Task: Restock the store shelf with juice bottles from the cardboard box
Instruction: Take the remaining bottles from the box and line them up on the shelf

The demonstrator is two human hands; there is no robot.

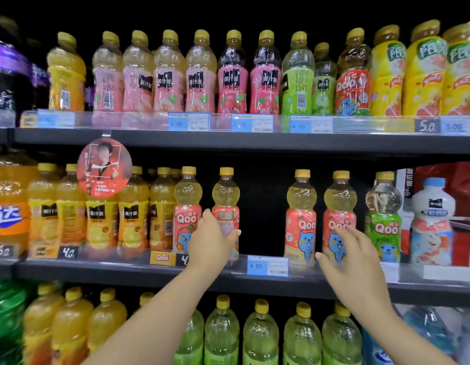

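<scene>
Middle shelf (139,271): left hand (211,242) clamped on pink Qoo bottle (226,206); right hand (353,262), fingers spread apart, touching second pink Qoo bottle (339,204) further right

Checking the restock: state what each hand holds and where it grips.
The left hand grips a pink-labelled Qoo bottle around its lower body, at the label. The right hand holds nothing; its fingers are spread open before another Qoo bottle.
</scene>
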